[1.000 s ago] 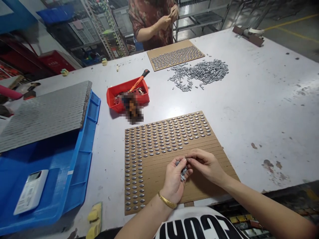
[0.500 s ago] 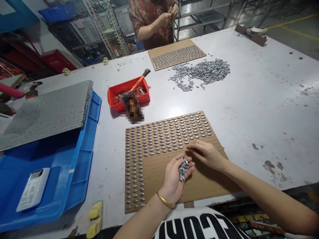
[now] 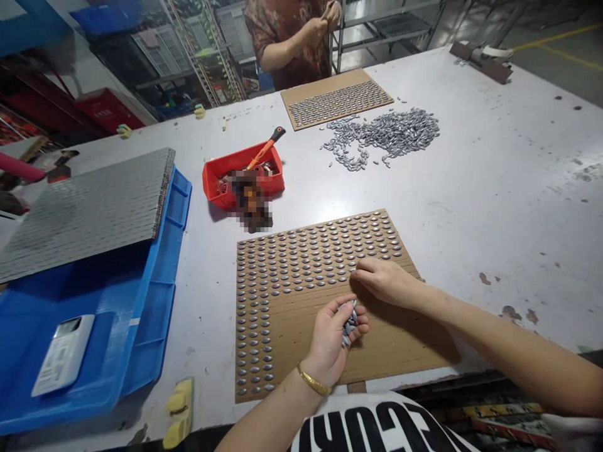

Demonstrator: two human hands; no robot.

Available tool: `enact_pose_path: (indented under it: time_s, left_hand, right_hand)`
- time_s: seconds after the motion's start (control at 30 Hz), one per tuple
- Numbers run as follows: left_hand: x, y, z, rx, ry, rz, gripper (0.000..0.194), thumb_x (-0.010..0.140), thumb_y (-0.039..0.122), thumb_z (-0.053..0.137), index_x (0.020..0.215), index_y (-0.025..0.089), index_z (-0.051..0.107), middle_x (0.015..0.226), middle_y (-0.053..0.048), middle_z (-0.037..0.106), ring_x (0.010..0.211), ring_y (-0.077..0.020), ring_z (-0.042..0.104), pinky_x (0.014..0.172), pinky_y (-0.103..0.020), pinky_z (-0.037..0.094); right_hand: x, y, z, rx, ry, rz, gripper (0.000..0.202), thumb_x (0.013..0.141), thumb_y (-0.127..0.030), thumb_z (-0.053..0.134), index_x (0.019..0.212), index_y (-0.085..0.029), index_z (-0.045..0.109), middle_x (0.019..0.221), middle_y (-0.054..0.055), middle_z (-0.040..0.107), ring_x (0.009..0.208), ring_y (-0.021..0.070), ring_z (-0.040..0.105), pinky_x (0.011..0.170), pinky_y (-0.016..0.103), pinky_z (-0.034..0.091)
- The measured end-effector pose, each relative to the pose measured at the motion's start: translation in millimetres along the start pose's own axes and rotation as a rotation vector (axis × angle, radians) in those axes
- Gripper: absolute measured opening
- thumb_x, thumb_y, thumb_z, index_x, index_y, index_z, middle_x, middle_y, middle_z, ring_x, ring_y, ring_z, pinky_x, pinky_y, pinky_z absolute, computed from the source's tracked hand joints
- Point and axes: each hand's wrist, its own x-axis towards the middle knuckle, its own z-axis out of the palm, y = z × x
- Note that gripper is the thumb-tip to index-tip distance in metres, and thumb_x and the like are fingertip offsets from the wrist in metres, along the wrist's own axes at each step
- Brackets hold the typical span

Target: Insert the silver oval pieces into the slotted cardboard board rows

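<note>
A brown cardboard sheet (image 3: 301, 333) lies in front of me, with rows of silver oval pieces (image 3: 301, 253) along its far part and down its left side. Above its middle, my left hand (image 3: 332, 333) is cupped around a small heap of loose silver pieces (image 3: 349, 325), thumb curled over them. My right hand (image 3: 379, 279) is just beyond it, fingertips pinched together at the end of a row on the cardboard. Whatever is between those fingertips is too small to make out.
Beyond the cardboard are a red bin (image 3: 211, 182) with tools, a pile of silver pieces (image 3: 405, 133) and a second filled cardboard (image 3: 306, 94). A blue crate (image 3: 146, 326) with a grey stack (image 3: 94, 213) stands left. A person (image 3: 287, 44) stands across the table.
My right hand's fingertips have come down and slightly left onto the end of the row. The left hand's fingers have curled a little more over the loose pieces.
</note>
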Motion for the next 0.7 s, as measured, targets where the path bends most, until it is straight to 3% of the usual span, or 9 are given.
enact_pose_path:
  time_s: [0.13,0.23,0.4,0.53,0.7]
  left_hand:
    - [1.4,-0.5,-0.1,0.020,0.004,0.021,0.026,0.079,0.021,0.066,0.103,0.011,0.060,0.080,-0.007,0.067,0.065,-0.0106,0.062,0.059,-0.019,0.051]
    - [2.8,-1.4,-0.7,0.014,0.006,0.043,0.023,0.077,0.022,0.069,0.096,0.013,0.058,0.083,-0.008,0.067,0.068,-0.0120,0.064,0.060,-0.021,0.051]
    - [6.1,-0.8,0.4,0.015,0.000,0.048,0.025,0.074,0.025,0.073,0.092,0.013,0.059,0.080,-0.006,0.067,0.065,-0.0099,0.062,0.059,-0.019,0.050]
    - [9.6,-1.8,3.4,0.043,-0.004,0.046,0.029,0.071,0.029,0.076,0.090,0.013,0.061,0.074,-0.003,0.065,0.058,-0.0071,0.057,0.053,-0.017,0.045]
    - [12.8,-5.2,6.2,0.079,-0.061,0.029,0.031,0.071,0.035,0.076,0.085,0.014,0.058,0.068,-0.001,0.061,0.051,-0.0053,0.051,0.044,-0.015,0.035]
  right_hand:
    - [-1.4,-1.5,0.8,-0.050,0.007,-0.031,0.017,0.089,-0.009,0.046,0.087,-0.016,0.062,0.085,0.006,0.055,0.072,0.0150,0.048,0.059,0.024,0.033]
    - [-3.6,-2.6,-1.6,0.037,0.042,-0.012,0.019,0.091,-0.011,0.043,0.093,-0.015,0.062,0.086,0.007,0.057,0.073,0.0155,0.050,0.061,0.024,0.037]
    - [-13.9,-15.2,-10.9,0.580,0.195,0.153,0.017,0.094,-0.021,0.047,0.104,-0.018,0.060,0.089,0.006,0.062,0.078,0.0149,0.057,0.069,0.027,0.046]
    - [-23.4,-32.3,-15.9,0.895,0.175,0.219,0.014,0.092,-0.025,0.050,0.095,-0.018,0.063,0.085,0.004,0.063,0.075,0.0144,0.059,0.067,0.026,0.048]
    - [-32.3,-40.3,-17.1,0.819,0.233,0.176,0.013,0.092,-0.022,0.050,0.095,-0.019,0.062,0.083,0.005,0.063,0.076,0.0153,0.059,0.068,0.028,0.048]
